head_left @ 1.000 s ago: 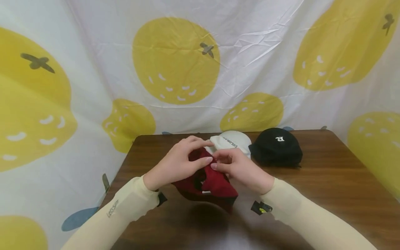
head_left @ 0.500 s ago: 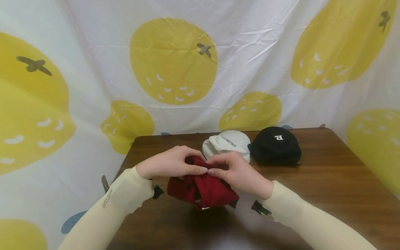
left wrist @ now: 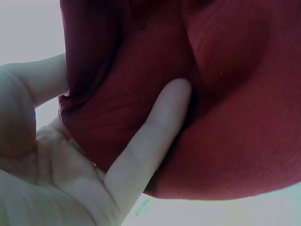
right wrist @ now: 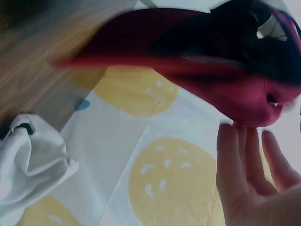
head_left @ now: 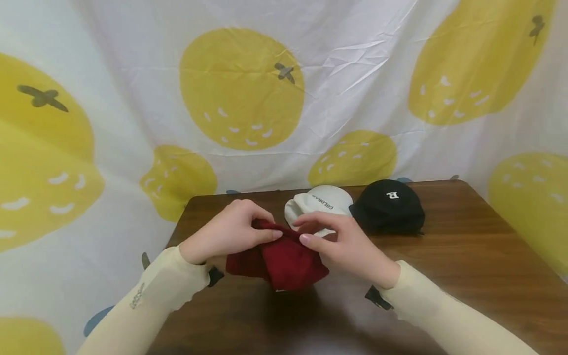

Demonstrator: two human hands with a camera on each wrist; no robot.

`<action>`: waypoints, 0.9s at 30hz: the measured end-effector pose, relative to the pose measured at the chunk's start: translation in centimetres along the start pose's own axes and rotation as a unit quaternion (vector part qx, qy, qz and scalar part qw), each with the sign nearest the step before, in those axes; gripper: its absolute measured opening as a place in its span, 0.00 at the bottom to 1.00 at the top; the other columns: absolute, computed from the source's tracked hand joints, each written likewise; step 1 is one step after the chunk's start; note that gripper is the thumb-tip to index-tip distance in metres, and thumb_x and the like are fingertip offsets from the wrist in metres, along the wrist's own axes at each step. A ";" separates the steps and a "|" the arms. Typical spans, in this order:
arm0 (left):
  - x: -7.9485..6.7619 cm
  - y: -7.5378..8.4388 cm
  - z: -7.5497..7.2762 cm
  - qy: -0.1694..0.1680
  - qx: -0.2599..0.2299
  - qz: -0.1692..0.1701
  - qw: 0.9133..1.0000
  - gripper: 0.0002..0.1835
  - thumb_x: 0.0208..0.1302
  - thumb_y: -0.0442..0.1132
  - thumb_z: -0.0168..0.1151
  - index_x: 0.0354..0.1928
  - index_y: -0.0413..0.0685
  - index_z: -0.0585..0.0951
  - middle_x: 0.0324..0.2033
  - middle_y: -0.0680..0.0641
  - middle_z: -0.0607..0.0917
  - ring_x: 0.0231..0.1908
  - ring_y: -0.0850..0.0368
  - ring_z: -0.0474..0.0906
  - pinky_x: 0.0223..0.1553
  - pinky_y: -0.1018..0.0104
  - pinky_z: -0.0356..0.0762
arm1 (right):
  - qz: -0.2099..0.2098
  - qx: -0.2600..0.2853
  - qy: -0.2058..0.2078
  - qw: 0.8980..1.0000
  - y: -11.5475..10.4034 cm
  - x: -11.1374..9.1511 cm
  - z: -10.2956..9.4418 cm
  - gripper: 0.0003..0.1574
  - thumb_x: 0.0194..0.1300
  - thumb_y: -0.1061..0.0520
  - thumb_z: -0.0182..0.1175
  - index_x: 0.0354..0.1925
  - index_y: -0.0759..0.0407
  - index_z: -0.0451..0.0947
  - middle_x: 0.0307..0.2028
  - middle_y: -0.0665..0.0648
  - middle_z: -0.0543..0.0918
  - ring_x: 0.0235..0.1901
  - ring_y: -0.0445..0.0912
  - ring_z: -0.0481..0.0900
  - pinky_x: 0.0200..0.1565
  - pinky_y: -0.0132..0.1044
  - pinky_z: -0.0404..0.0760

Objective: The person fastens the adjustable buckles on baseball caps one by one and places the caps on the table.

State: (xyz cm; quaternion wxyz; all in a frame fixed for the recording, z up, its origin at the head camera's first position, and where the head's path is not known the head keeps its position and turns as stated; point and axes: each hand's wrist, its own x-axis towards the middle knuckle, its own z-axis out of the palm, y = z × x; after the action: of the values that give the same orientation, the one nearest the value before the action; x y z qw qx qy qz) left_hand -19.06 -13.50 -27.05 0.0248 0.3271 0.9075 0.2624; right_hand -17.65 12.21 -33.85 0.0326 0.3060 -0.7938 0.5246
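Observation:
A dark red cap, folded and creased, hangs over the table in front of me in the head view. My left hand grips its upper left edge, with the thumb on the near side. In the left wrist view one finger lies along the red cloth. On the other side, my right hand has its thumb and fingertips at the cap's upper right. The right wrist view shows that hand's fingers fairly straight, their tips at the red crown, with the brim reaching left and dark lining above.
Behind the red cap, a white cap with dark lettering sits on the brown wooden table. Beside it on the right stands a black cap with a white letter. A lemon-print curtain hangs around the table's back and sides.
The red cap has come down and shifted slightly left, and its opening has turned out of the head view. My right thumb has moved apart from the left thumb.

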 end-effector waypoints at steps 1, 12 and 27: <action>-0.4 0.1 -0.6 0.017 0.005 -0.004 1.000 0.10 0.65 0.49 0.69 0.24 0.65 0.85 0.18 0.62 0.81 0.24 0.61 0.76 0.27 0.62 0.75 | -0.001 0.010 0.013 1.000 -0.1 -0.1 -0.2 0.17 0.70 0.49 0.65 0.56 0.41 0.81 0.51 0.44 0.84 0.50 0.42 0.82 0.47 0.43 0.84; -0.7 -0.4 -6.0 0.181 0.092 -0.010 0.979 0.10 0.65 0.45 0.68 0.25 0.57 0.85 0.16 0.56 0.76 0.22 0.57 0.68 0.29 0.61 0.66 | -0.039 0.003 0.118 0.992 0.1 -1.2 -2.2 0.20 0.71 0.55 0.63 0.60 0.46 0.80 0.53 0.46 0.83 0.54 0.51 0.79 0.52 0.38 0.81; 4.5 -11.2 -3.8 0.242 0.154 -0.022 0.958 0.15 0.64 0.40 0.67 0.19 0.50 0.78 0.15 0.52 0.74 0.20 0.53 0.68 0.25 0.59 0.64 | -0.032 -0.034 0.149 0.988 1.4 -2.5 -2.6 0.20 0.70 0.53 0.64 0.60 0.44 0.79 0.53 0.44 0.81 0.50 0.43 0.79 0.48 0.41 0.82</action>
State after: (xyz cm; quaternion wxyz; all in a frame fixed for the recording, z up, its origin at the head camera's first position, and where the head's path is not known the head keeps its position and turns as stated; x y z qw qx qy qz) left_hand -29.94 -19.76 -28.66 -0.2406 0.2335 0.9227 0.1904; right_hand -17.07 15.88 -34.74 0.1775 0.2482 -0.7872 0.5360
